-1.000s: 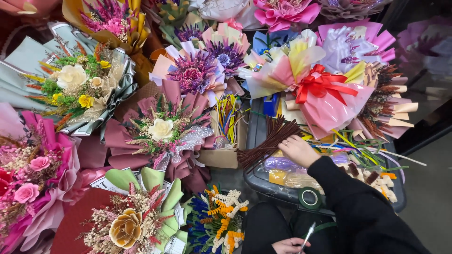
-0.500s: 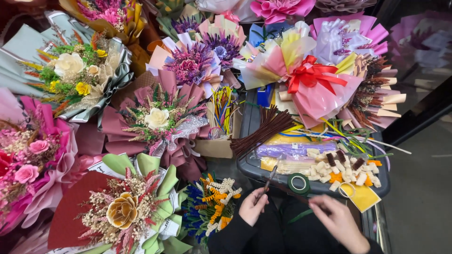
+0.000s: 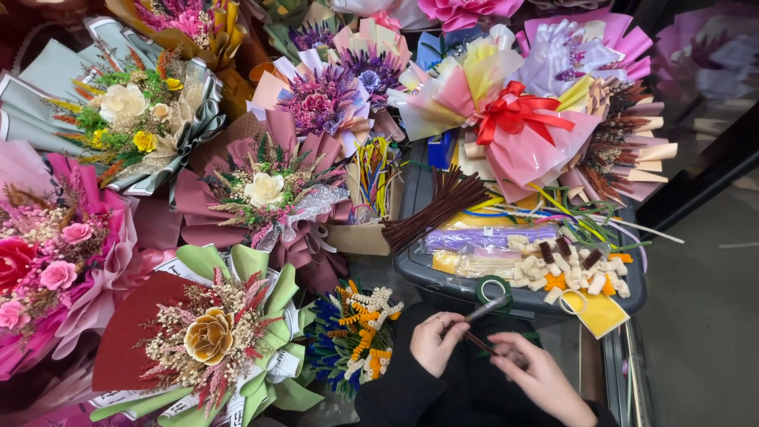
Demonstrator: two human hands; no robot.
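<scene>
At the bottom edge, the left hand (image 3: 435,341) has its fingers (image 3: 445,326) curled closed around a thin brown stem (image 3: 479,342) and a slim silver tool (image 3: 486,308) that points up to the right. Just beside it, the right hand (image 3: 531,372) lies with fingers loosely bent, their tips touching the lower end of the same stem; whether they pinch it cannot be told. Both hands sit over a dark lap, in black sleeves.

Just beyond the tool's tip, one roll of green tape (image 3: 494,289) rests on the rim of a grey bin (image 3: 427,273). Inside the bin lie a cluster of small cream, brown and orange twisted pieces (image 3: 565,269), too many to count surely, one yellow card (image 3: 602,313), one purple packet (image 3: 490,237) and a bundle of dark brown stems (image 3: 439,207).

Left of the hands sits one small blue, orange and white bouquet (image 3: 356,332). Further out, a green-wrapped bouquet (image 3: 209,336), a maroon one (image 3: 265,194) and a pink one (image 3: 55,253) stand close together. Farthest, one pastel bouquet is tied with a red bow (image 3: 514,115).
</scene>
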